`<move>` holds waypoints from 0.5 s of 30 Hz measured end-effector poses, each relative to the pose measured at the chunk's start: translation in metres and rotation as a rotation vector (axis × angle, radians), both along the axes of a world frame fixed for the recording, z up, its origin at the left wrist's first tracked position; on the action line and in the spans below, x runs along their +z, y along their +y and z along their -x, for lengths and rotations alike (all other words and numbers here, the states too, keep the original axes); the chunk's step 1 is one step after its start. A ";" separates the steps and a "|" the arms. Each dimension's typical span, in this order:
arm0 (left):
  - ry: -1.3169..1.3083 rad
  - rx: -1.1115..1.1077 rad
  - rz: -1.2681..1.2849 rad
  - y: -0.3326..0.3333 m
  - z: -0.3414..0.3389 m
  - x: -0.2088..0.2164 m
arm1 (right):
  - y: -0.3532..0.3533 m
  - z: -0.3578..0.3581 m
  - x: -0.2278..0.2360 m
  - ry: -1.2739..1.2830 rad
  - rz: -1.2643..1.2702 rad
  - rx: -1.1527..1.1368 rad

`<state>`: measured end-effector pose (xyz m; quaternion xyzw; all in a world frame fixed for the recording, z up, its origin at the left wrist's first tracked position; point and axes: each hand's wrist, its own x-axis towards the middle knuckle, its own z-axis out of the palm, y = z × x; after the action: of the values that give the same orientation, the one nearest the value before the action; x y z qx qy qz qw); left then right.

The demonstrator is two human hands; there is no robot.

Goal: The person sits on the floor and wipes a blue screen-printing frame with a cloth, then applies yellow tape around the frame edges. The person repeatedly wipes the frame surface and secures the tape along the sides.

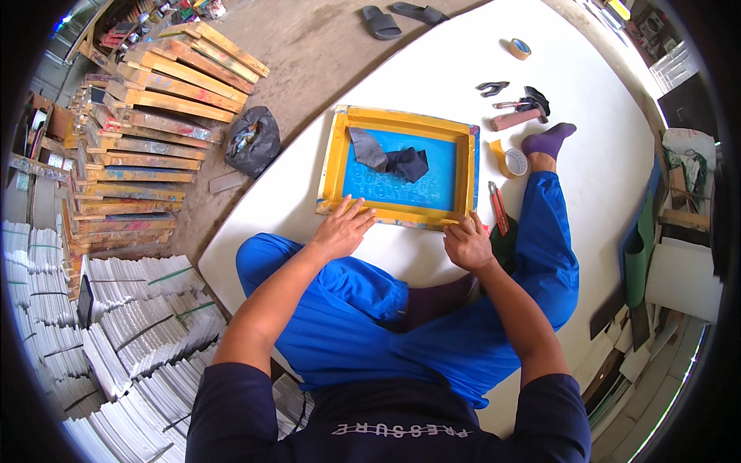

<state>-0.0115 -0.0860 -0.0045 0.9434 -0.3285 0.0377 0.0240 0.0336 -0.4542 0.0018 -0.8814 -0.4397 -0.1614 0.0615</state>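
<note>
A dark T-shirt (pixel 370 405) is nearest. Beyond, a yellow screen-printing frame (pixel 332 166) lies on a white board (pixel 594 193), dark cloth (pixel 409 164) inside. The left hand (pixel 345 229) rests spread on its near edge, grip unclosed; the right hand (pixel 468 242) curls at the near right corner, whether gripping, I cannot tell.

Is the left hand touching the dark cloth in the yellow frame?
Apart: the head view shows blue screen between the left hand and dark cloth.

One blue screen (pixel 436 189), two sandals (pixel 381 23) (pixel 419 12)
</note>
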 end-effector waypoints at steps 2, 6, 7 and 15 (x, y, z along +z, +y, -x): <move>0.069 -0.018 0.052 0.006 0.006 0.004 | 0.009 -0.006 0.019 0.061 -0.013 0.006; 0.056 0.160 0.368 0.017 -0.005 0.007 | 0.038 -0.034 0.012 0.273 -0.056 -0.155; 0.016 0.343 0.419 0.022 -0.009 0.011 | 0.053 -0.045 0.014 0.276 -0.107 -0.156; 0.501 1.089 0.747 0.081 -0.026 -0.010 | 0.120 -0.136 -0.003 0.155 0.025 -0.026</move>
<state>0.0145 -0.0045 -0.0142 0.8825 0.2405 -0.0639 0.3991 0.1697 -0.3339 -0.0013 -0.8976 -0.4240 -0.0881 0.0822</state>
